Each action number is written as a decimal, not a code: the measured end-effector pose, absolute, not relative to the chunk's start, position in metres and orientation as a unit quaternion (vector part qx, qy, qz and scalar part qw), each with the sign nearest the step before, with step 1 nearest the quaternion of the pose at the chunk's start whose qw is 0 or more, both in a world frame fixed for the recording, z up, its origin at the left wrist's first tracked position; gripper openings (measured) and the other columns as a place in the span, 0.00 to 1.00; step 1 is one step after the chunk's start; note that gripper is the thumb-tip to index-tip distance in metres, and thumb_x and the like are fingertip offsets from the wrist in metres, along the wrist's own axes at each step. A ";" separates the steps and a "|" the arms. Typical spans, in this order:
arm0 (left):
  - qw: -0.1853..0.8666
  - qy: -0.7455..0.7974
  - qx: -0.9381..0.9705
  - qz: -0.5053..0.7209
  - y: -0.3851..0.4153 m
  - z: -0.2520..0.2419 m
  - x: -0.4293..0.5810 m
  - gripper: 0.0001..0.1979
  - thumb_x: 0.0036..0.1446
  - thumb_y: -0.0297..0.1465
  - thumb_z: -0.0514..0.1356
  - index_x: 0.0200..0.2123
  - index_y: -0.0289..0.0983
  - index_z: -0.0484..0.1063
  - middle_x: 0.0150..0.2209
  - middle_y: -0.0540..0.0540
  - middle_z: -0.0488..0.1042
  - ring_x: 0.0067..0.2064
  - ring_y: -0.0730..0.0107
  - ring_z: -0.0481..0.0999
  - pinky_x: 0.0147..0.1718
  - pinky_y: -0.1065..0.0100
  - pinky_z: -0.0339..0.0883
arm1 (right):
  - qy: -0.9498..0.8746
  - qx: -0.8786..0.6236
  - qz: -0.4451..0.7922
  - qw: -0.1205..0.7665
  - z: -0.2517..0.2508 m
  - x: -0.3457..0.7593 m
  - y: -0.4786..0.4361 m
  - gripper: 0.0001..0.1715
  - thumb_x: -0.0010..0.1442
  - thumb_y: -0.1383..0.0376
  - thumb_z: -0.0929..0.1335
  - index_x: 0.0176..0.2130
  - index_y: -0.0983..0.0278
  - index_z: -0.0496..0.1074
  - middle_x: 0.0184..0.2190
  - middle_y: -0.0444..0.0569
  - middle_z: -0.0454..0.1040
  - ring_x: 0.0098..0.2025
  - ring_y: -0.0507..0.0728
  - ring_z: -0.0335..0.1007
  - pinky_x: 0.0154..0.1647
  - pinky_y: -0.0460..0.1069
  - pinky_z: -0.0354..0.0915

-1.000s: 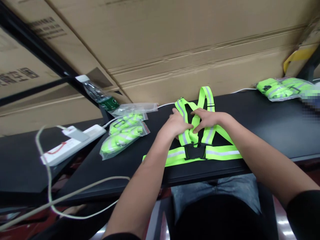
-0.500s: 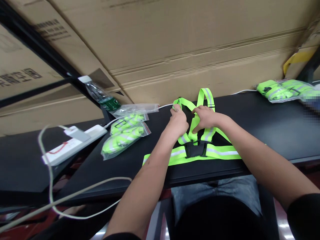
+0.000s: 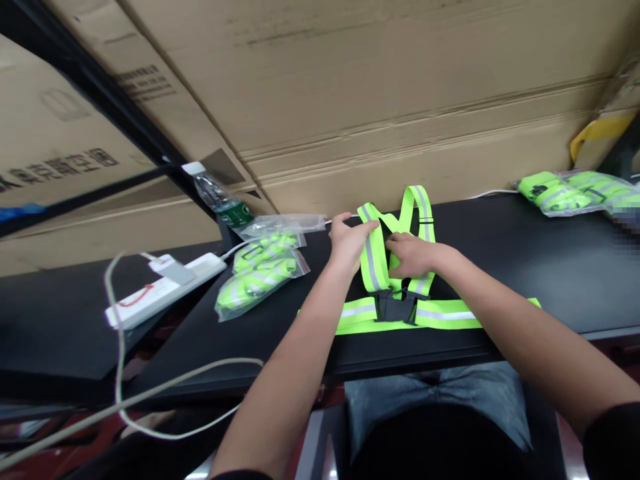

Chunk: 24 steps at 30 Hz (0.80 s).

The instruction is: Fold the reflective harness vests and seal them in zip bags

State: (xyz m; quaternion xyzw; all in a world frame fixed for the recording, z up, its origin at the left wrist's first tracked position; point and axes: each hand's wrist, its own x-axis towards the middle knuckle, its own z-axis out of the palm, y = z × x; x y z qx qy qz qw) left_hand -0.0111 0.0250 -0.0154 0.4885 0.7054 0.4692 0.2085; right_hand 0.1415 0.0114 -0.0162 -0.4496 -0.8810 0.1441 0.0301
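Observation:
A neon-yellow reflective vest [image 3: 373,257] of elastic straps with grey stripes lies on the black tabletop. Its two shoulder loops point away from me, and its black buckle [image 3: 396,308] joins the waist strap in front. My left hand [image 3: 347,240] is beside the left shoulder strap, fingers spread, with the thumb across the strap. Between the two loops, my right hand [image 3: 414,255] has its fingers curled and closed on an inner strap. Its fingertips are partly hidden.
To the left lie bagged reflective vests [image 3: 257,283], a bottle with a green label [image 3: 220,197] and a white power strip [image 3: 165,293] with a plugged-in charger. More bagged vests [image 3: 560,193] are at the far right. Large cardboard boxes [image 3: 375,87] stand behind. A cable [image 3: 200,367] hangs at front left.
The left shoulder strap, twisted before, now lies flatter with its stripe showing. My left hand has opened from its grip on the strap's top; my right fingers have closed in.

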 end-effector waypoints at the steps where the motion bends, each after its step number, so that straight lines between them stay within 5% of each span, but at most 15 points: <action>1: 0.223 0.702 0.483 0.473 0.025 -0.017 -0.010 0.31 0.49 0.31 0.71 0.56 0.39 0.64 0.56 0.38 0.66 0.52 0.60 0.77 0.50 0.62 0.72 | -0.880 -0.453 0.138 0.022 -0.020 0.139 0.011 0.41 0.53 0.55 0.69 0.63 0.66 0.66 0.66 0.60 0.63 0.69 0.72 0.54 0.67 0.64 0.57; 4: 0.249 0.682 0.481 0.491 0.026 -0.027 -0.004 0.28 0.49 0.26 0.70 0.54 0.36 0.66 0.59 0.35 0.65 0.52 0.62 0.78 0.50 0.66 0.72 | -0.875 -0.469 0.118 0.001 -0.031 0.131 0.010 0.49 0.56 0.57 0.66 0.70 0.74 0.53 0.73 0.63 0.48 0.75 0.70 0.39 0.73 0.63 0.43; 9: 0.252 0.651 0.495 0.518 0.031 -0.041 0.002 0.27 0.51 0.20 0.66 0.54 0.35 0.65 0.62 0.35 0.61 0.52 0.67 0.79 0.49 0.71 0.72 | -0.865 -0.499 0.053 0.026 -0.038 0.119 0.003 0.45 0.59 0.66 0.62 0.70 0.82 0.47 0.73 0.69 0.43 0.75 0.71 0.34 0.73 0.62 0.40; 12: 0.249 0.644 0.483 0.539 0.035 -0.038 -0.002 0.25 0.53 0.19 0.63 0.54 0.36 0.64 0.62 0.35 0.61 0.53 0.67 0.79 0.48 0.71 0.73 | -0.849 -0.523 0.004 0.072 -0.033 0.113 -0.005 0.37 0.60 0.69 0.61 0.66 0.82 0.54 0.69 0.74 0.51 0.72 0.75 0.43 0.70 0.67 0.41; 18: 0.244 0.635 0.477 0.557 0.034 -0.038 -0.003 0.21 0.53 0.18 0.62 0.51 0.35 0.66 0.63 0.35 0.57 0.54 0.65 0.78 0.51 0.70 0.72 | -0.821 -0.563 0.008 0.093 -0.023 0.105 -0.006 0.22 0.60 0.73 0.61 0.53 0.74 0.69 0.49 0.72 0.74 0.54 0.73 0.70 0.54 0.63 0.62; 24: 0.250 0.617 0.492 0.560 0.031 -0.045 0.004 0.20 0.51 0.16 0.62 0.46 0.36 0.67 0.58 0.38 0.60 0.54 0.63 0.78 0.55 0.65 0.71 | -0.845 -0.518 0.112 0.068 -0.009 0.124 0.011 0.16 0.63 0.71 0.62 0.46 0.71 0.76 0.43 0.64 0.79 0.46 0.65 0.77 0.45 0.52 0.68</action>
